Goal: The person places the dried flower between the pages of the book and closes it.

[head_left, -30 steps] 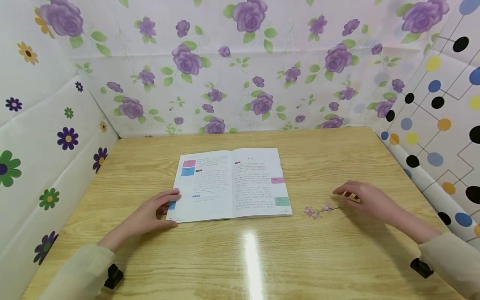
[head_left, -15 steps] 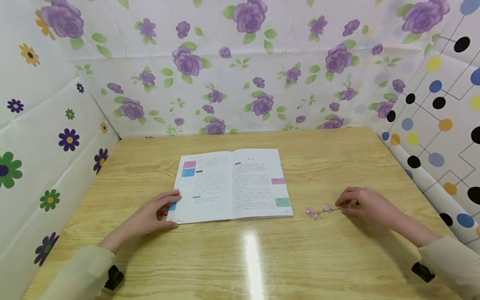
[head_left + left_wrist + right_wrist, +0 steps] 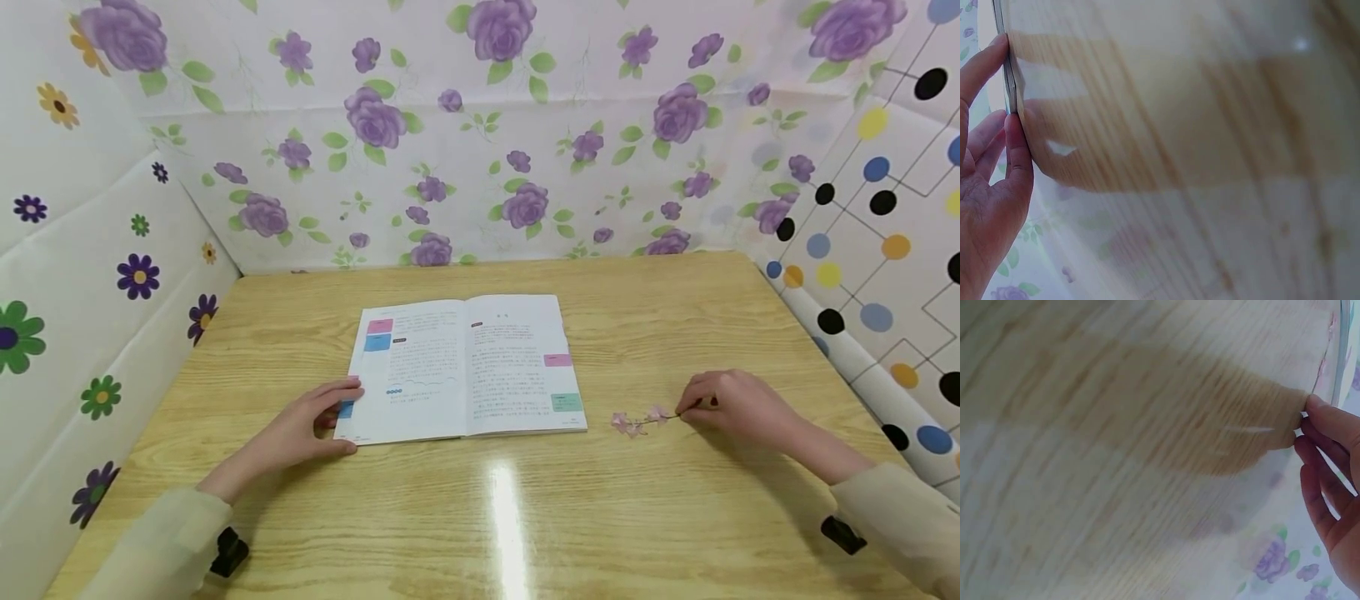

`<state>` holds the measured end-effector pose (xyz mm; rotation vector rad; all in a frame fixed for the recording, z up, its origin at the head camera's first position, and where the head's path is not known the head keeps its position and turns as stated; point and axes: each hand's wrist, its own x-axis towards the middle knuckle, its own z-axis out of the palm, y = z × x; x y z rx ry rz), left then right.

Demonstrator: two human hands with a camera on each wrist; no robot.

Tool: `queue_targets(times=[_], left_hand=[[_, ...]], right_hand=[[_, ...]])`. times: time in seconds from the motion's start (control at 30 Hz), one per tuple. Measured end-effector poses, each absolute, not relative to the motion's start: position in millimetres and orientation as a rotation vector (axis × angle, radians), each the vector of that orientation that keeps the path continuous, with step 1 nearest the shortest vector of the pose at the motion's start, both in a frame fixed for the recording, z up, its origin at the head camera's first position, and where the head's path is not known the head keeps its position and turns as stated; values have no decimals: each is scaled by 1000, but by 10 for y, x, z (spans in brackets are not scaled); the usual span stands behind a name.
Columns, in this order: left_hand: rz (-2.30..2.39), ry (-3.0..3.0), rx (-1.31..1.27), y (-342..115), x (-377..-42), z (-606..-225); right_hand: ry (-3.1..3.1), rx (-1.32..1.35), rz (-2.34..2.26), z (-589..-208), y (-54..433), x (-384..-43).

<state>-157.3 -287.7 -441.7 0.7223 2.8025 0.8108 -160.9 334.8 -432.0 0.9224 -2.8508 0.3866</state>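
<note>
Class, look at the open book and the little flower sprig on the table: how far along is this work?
Done: the book lies open, steadied at its lower left corner by the left hand. In hand: the right hand pinches the stem of the flower sprig, which lies on the table beside the book. Left, probably: lifting the sprig onto the pages.

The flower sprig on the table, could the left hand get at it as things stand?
Probably not easily. The left hand rests on the open book's left edge, and the flower sprig lies past the book's far right corner, where the right hand already pinches its stem. The bare table in front leaves a long path.
</note>
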Motion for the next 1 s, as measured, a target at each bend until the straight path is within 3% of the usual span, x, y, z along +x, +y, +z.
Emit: queue_targets(times=[0.6, 1.0], left_hand=[[795, 2802, 711, -2882, -1568, -4403], [794, 2804, 724, -2868, -1567, -4395]], right_hand=[[-2622, 1094, 342, -4404, 3387, -1654], [-2814, 1123, 501, -4322, 3401, -1772]])
